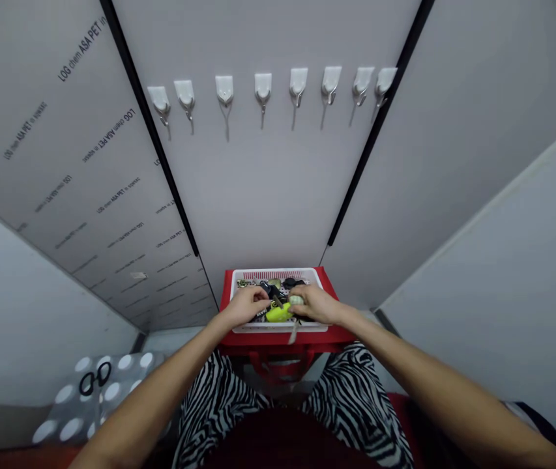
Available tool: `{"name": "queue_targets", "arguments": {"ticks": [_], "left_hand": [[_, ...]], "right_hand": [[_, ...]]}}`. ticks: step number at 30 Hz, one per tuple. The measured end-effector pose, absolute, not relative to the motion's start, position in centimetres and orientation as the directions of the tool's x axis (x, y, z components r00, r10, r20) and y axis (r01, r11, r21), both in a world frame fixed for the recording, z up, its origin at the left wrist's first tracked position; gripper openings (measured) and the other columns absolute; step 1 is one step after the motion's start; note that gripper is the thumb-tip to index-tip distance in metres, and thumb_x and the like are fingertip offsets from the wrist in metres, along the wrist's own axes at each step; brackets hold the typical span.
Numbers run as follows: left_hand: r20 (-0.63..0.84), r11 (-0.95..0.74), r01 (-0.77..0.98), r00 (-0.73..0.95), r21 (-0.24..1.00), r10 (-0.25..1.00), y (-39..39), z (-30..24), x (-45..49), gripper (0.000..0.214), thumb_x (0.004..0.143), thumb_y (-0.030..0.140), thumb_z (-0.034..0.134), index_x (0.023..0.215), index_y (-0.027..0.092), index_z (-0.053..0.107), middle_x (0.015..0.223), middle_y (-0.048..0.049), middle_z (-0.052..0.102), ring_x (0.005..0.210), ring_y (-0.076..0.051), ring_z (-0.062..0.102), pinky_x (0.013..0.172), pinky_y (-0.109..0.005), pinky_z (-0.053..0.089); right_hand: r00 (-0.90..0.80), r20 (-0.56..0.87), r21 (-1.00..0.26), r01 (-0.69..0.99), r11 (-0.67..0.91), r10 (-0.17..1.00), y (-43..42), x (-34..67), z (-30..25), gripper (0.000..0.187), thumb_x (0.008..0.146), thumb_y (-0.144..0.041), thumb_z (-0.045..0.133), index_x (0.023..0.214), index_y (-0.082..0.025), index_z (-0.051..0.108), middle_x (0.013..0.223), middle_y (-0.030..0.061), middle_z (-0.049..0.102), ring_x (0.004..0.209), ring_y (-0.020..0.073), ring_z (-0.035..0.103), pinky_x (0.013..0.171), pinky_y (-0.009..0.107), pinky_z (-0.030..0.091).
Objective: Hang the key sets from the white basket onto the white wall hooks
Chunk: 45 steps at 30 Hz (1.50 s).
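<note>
A white plastic basket holds a jumble of small items, some of which look like keys and key rings. Over its right part, my right hand is closed around a small pale green rounded thing. A pale strap hangs below those fingers across the basket's front rim. My left hand reaches in from the left, fingers bent and pressed together; what they grip, if anything, is hidden. Between the hands lies a bright yellow-green object. Dark items lie toward the back of the basket.
The basket rests on a red bag or box with a red handle, at my knees. Several white hooks are fixed on the grey panel ahead. Black-handled scissors lie on a white-dotted grey surface at left.
</note>
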<state>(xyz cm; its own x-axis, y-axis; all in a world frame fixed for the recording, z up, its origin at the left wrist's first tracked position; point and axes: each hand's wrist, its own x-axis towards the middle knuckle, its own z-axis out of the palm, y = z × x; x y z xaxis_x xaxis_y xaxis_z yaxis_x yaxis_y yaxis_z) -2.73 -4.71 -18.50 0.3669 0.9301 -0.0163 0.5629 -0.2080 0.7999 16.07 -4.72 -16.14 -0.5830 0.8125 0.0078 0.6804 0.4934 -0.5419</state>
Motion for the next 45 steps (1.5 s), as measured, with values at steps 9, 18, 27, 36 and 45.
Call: {"name": "queue_targets", "arguments": {"ticks": [9, 18, 27, 36, 45], "left_hand": [[0.038, -0.072, 0.063, 0.431, 0.995, 0.902, -4.7, -14.3, -0.8, 0.039, 0.056, 0.023, 0.056, 0.092, 0.013, 0.047, 0.092, -0.0058, 0.054, 0.083, -0.014, 0.048, 0.076, -0.027, 0.034], [-0.069, 0.140, -0.137, 0.424, 0.981, 0.903, -3.7, -14.1, -0.4, 0.034, 0.048, 0.021, 0.063, 0.080, 0.013, 0.054, 0.077, -0.0020, 0.057, 0.069, -0.009, 0.049, 0.070, -0.022, 0.034], [-0.108, 0.184, -0.206, 0.331, 0.961, 0.937, -3.5, -13.1, -1.9, 0.023, 0.055, 0.031, 0.056, 0.067, 0.012, 0.052, 0.052, 0.0040, 0.050, 0.046, -0.004, 0.042, 0.048, -0.016, 0.030], [-0.128, 0.123, 0.036, 0.254, 0.992, 0.959, -2.6, -11.3, -5.8, 0.018, 0.053, 0.019, 0.054, 0.070, 0.012, 0.054, 0.059, 0.0011, 0.056, 0.050, -0.006, 0.046, 0.055, -0.019, 0.035], [0.231, -0.278, 0.450, 0.157, 0.849, 0.960, -0.1, -2.0, -5.5, 0.020, 0.051, 0.005, 0.043, 0.063, 0.012, 0.057, 0.054, 0.0003, 0.055, 0.052, -0.009, 0.048, 0.054, -0.021, 0.038]], "right_hand": [[-0.366, -0.102, -0.974, 0.225, -0.018, 0.925, -3.0, 15.5, -10.3, 0.023, 0.056, -0.033, 0.054, 0.057, -0.012, 0.046, 0.045, -0.0050, 0.044, 0.040, 0.0038, 0.038, 0.041, 0.017, 0.029], [-0.324, -0.068, -0.938, -0.300, -0.171, 0.944, -1.2, 14.0, -7.7, 0.013, 0.063, -0.025, 0.050, 0.060, -0.013, 0.049, 0.049, -0.0017, 0.051, 0.042, 0.0061, 0.045, 0.043, 0.021, 0.040], [-0.140, -0.069, -0.865, -0.485, -0.129, 0.988, -0.2, 13.5, -7.2, 0.010, 0.069, -0.019, 0.045, 0.062, -0.014, 0.049, 0.052, -0.0018, 0.054, 0.044, 0.0062, 0.048, 0.044, 0.021, 0.044], [-0.083, -0.053, -0.919, -0.385, -0.081, 0.995, 0.5, 14.0, -7.3, 0.010, 0.067, -0.023, 0.045, 0.060, -0.016, 0.046, 0.054, -0.0016, 0.054, 0.046, 0.0069, 0.047, 0.046, 0.021, 0.041], [-0.211, 0.294, -0.920, 0.200, 0.336, 0.932, 0.4, 10.1, -7.7, 0.020, 0.058, -0.034, 0.051, 0.066, -0.016, 0.052, 0.070, 0.0040, 0.057, 0.069, 0.0162, 0.050, 0.063, 0.028, 0.037]]}}
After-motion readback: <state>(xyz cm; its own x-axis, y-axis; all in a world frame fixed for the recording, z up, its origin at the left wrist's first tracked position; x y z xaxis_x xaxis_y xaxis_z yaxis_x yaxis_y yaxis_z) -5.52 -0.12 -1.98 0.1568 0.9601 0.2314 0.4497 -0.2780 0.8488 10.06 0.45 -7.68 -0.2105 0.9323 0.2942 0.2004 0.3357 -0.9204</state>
